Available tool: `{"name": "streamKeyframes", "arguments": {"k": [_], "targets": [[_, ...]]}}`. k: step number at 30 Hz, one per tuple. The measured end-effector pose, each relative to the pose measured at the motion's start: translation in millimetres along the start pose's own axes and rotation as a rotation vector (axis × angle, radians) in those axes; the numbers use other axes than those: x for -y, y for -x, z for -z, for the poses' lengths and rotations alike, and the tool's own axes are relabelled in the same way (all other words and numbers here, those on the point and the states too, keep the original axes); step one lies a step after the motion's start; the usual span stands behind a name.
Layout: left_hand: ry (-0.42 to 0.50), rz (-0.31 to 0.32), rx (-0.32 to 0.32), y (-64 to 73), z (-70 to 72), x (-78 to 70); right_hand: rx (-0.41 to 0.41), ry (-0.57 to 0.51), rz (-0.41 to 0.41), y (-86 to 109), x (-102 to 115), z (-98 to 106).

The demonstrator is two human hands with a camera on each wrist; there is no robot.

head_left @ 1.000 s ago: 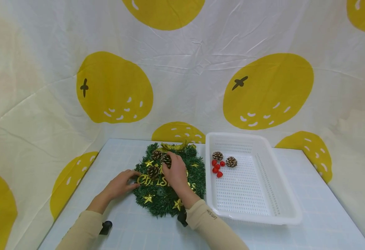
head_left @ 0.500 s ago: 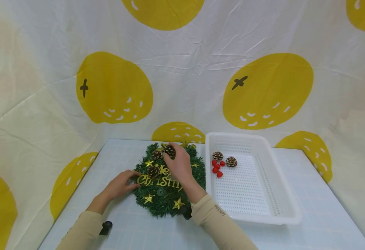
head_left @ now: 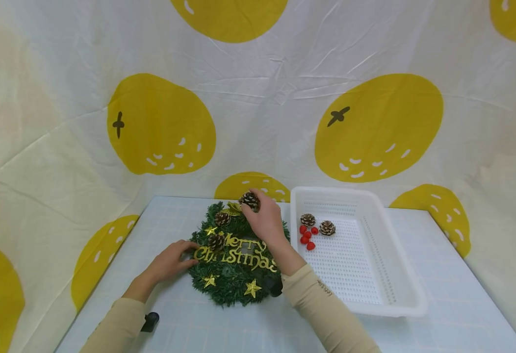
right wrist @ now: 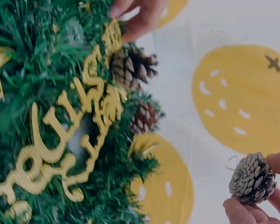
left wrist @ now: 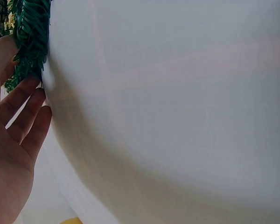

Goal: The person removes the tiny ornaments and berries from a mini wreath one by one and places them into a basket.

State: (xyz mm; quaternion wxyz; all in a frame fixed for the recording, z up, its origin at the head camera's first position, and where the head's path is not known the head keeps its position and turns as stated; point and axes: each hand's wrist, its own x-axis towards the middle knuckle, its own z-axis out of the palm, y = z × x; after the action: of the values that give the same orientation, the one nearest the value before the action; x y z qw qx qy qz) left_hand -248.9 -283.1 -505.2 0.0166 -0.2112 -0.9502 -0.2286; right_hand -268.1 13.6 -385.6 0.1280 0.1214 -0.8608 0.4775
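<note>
A round green Christmas wreath (head_left: 227, 291) lies on the table, bearing gold "Merry Christmas" lettering (head_left: 236, 257), gold stars (head_left: 252, 289) and two pine cones, a nearer one (head_left: 216, 241) and a farther one (head_left: 222, 218). At its left edge my left hand (head_left: 172, 260) grips the rim; the left wrist view shows the thumb over the greenery (left wrist: 31, 37) and fingertips at its underside. My right hand (head_left: 264, 219) pinches another pine cone (head_left: 249, 199) between thumb and fingers above the wreath's far part. A thin wire loop (right wrist: 231, 162) sticks out of this held pine cone.
Right of the wreath stands a white plastic basket (head_left: 399, 274) containing two pine cones (head_left: 327, 228) and several red berries (head_left: 307, 236). A white curtain (head_left: 258, 122) with yellow fruit prints hangs behind the table (head_left: 187, 323).
My right hand has carried the pine cone from mid-wreath up and rightward toward the wreath's far edge, uncovering more of the lettering. My left hand has stayed at the left rim.
</note>
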Motion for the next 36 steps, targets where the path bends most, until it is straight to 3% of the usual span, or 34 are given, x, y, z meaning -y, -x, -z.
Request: {"name": "streamKeyframes", "arguments": {"k": [18, 36], "targets": [[-0.002, -0.002, -0.002, 0.2, -0.7, 2.0, -0.05, 0.033, -0.093, -19.4, -26.1, 52.0], [0.009, -0.001, 0.002, 0.1, 0.8, 0.8, -0.118, 0.097, -0.15, -27.5, -62.0, 85.4]]}}
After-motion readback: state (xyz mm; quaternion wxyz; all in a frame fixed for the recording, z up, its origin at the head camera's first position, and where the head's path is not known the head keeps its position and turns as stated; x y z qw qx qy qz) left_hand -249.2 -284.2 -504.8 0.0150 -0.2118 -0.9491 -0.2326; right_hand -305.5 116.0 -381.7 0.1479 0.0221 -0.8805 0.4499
